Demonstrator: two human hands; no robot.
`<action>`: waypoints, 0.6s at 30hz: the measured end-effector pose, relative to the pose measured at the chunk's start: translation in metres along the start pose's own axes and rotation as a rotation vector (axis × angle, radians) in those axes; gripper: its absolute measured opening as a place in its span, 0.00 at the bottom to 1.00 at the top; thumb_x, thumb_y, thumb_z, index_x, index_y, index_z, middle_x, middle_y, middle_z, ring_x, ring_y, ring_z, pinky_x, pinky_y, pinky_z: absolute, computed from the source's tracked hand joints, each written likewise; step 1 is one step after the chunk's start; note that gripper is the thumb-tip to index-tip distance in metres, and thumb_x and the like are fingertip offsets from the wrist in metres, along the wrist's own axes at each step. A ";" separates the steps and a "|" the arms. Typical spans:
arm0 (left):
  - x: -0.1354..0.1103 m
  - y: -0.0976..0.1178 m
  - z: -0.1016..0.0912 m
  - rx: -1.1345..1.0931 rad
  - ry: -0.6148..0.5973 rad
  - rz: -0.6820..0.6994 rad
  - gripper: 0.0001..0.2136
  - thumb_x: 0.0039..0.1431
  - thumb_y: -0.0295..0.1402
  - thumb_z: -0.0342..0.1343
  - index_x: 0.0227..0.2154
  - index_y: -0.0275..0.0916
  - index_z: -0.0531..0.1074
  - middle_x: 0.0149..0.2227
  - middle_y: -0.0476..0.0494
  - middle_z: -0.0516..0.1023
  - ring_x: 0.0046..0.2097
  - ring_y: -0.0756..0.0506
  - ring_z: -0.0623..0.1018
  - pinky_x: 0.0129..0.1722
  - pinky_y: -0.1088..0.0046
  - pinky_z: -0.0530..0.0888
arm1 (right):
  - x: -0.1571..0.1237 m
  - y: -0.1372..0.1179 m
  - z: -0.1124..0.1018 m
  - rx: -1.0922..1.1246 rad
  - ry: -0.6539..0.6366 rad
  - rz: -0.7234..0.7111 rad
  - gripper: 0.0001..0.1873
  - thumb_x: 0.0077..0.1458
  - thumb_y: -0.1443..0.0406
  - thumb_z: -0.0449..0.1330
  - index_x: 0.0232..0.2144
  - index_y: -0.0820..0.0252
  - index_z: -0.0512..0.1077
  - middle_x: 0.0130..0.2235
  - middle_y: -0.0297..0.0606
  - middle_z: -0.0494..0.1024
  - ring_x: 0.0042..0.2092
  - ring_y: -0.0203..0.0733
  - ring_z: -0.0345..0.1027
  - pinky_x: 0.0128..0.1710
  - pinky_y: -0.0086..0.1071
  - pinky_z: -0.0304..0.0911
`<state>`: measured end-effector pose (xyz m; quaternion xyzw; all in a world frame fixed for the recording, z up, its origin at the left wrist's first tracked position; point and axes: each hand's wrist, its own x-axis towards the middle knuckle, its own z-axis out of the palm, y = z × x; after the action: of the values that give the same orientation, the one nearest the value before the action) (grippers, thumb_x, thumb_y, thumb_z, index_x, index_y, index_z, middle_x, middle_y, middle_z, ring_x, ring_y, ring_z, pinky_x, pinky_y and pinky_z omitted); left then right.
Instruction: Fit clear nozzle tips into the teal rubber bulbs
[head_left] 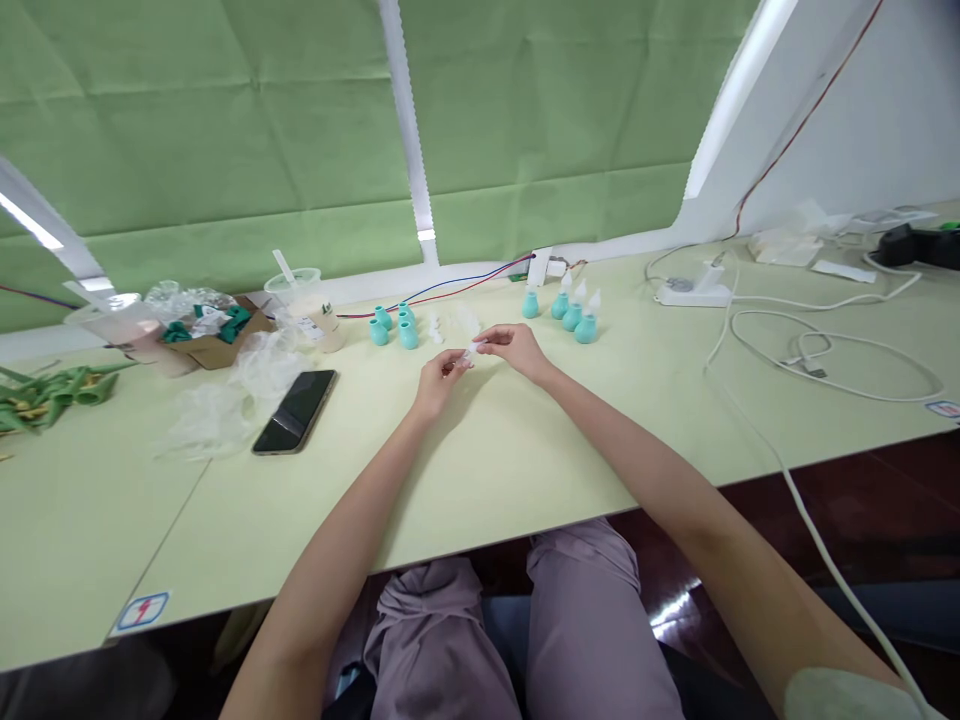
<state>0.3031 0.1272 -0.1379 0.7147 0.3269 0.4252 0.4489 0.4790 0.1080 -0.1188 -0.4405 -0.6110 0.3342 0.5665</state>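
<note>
While together, hands (442,379) (519,350) well inside table-edge (510,539).

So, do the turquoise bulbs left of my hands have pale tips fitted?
No, the turquoise bulbs on the left show open tops, while the turquoise bulbs on the right carry pale tips.

- Piece (472,350): small, whitish, translucent, partly hidden; its exact shape is too small to tell.
- It is pinched at the fingertips between left grip (441,382) and right grip (519,350), slightly aslant.
</note>
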 end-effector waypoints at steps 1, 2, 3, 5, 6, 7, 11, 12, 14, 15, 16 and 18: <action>-0.001 0.002 0.001 0.053 0.021 0.020 0.16 0.51 0.41 0.55 0.39 0.34 0.72 0.36 0.41 0.77 0.35 0.48 0.73 0.36 0.73 0.67 | -0.001 0.000 0.001 0.021 0.005 0.012 0.16 0.35 0.59 0.68 0.28 0.62 0.76 0.28 0.37 0.77 0.31 0.39 0.68 0.36 0.33 0.64; -0.002 0.005 0.001 0.109 0.045 0.038 0.16 0.52 0.41 0.54 0.39 0.35 0.73 0.36 0.42 0.77 0.34 0.48 0.72 0.35 0.73 0.66 | -0.001 -0.001 0.002 0.040 0.011 0.025 0.16 0.35 0.58 0.68 0.28 0.62 0.76 0.27 0.37 0.76 0.31 0.38 0.68 0.35 0.33 0.64; -0.003 0.007 0.001 0.160 0.068 0.050 0.15 0.53 0.41 0.54 0.39 0.36 0.74 0.35 0.43 0.77 0.32 0.49 0.72 0.34 0.74 0.66 | -0.002 -0.002 0.002 0.057 0.015 0.039 0.17 0.34 0.58 0.69 0.27 0.62 0.76 0.27 0.37 0.76 0.30 0.37 0.68 0.35 0.33 0.64; -0.006 0.011 0.002 0.216 0.099 0.055 0.15 0.53 0.41 0.54 0.39 0.37 0.74 0.33 0.44 0.77 0.30 0.50 0.71 0.32 0.74 0.65 | -0.003 -0.005 0.002 0.088 0.021 0.061 0.17 0.33 0.58 0.69 0.27 0.63 0.76 0.26 0.36 0.76 0.29 0.36 0.67 0.35 0.32 0.65; -0.007 0.012 0.002 0.222 0.107 0.055 0.15 0.54 0.41 0.53 0.40 0.38 0.74 0.33 0.45 0.77 0.29 0.50 0.71 0.32 0.74 0.66 | -0.003 -0.006 0.002 0.103 0.019 0.069 0.17 0.33 0.58 0.69 0.27 0.63 0.76 0.26 0.36 0.76 0.29 0.36 0.68 0.35 0.32 0.65; -0.008 0.013 0.002 0.219 0.110 0.059 0.15 0.54 0.41 0.53 0.40 0.39 0.74 0.33 0.45 0.77 0.28 0.50 0.71 0.32 0.74 0.66 | -0.003 -0.008 0.002 0.118 0.014 0.078 0.18 0.32 0.57 0.69 0.27 0.62 0.76 0.26 0.36 0.76 0.30 0.37 0.68 0.35 0.32 0.65; -0.012 0.016 0.004 0.231 0.083 0.135 0.13 0.56 0.39 0.52 0.40 0.40 0.75 0.34 0.45 0.74 0.28 0.50 0.70 0.34 0.74 0.66 | -0.004 -0.011 -0.001 0.138 -0.058 0.112 0.19 0.31 0.56 0.70 0.25 0.63 0.76 0.25 0.36 0.76 0.30 0.39 0.70 0.35 0.34 0.67; -0.013 0.017 0.004 0.246 0.078 0.154 0.13 0.56 0.38 0.52 0.40 0.41 0.75 0.34 0.45 0.74 0.29 0.49 0.70 0.35 0.74 0.66 | -0.003 -0.010 -0.003 0.133 -0.084 0.115 0.19 0.30 0.56 0.70 0.25 0.64 0.76 0.25 0.37 0.76 0.29 0.39 0.71 0.35 0.34 0.67; -0.015 0.018 0.004 0.277 0.080 0.180 0.12 0.57 0.36 0.51 0.41 0.42 0.75 0.34 0.45 0.74 0.31 0.48 0.70 0.37 0.73 0.65 | -0.003 -0.009 -0.005 0.114 -0.131 0.105 0.19 0.31 0.56 0.70 0.25 0.64 0.76 0.24 0.37 0.76 0.29 0.39 0.71 0.34 0.34 0.67; -0.016 0.019 0.005 0.293 0.084 0.192 0.12 0.57 0.36 0.50 0.41 0.42 0.74 0.35 0.44 0.73 0.33 0.48 0.71 0.38 0.73 0.65 | -0.002 -0.009 -0.007 0.103 -0.145 0.095 0.19 0.31 0.57 0.70 0.25 0.64 0.76 0.24 0.37 0.76 0.29 0.39 0.71 0.33 0.33 0.67; -0.016 0.020 0.005 0.313 0.086 0.205 0.12 0.58 0.35 0.49 0.41 0.43 0.74 0.36 0.44 0.73 0.34 0.47 0.71 0.39 0.73 0.65 | -0.002 -0.008 -0.007 0.088 -0.152 0.082 0.18 0.31 0.57 0.70 0.25 0.64 0.76 0.24 0.37 0.76 0.28 0.39 0.71 0.33 0.33 0.67; -0.017 0.020 0.006 0.372 0.087 0.231 0.12 0.59 0.34 0.48 0.42 0.42 0.73 0.37 0.43 0.73 0.37 0.46 0.71 0.40 0.72 0.65 | -0.002 -0.006 -0.008 0.050 -0.154 0.051 0.17 0.33 0.58 0.70 0.25 0.64 0.75 0.24 0.38 0.76 0.28 0.39 0.71 0.32 0.32 0.66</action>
<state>0.3028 0.1033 -0.1258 0.7989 0.3347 0.4364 0.2433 0.4856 0.1035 -0.1127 -0.4146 -0.6326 0.3967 0.5201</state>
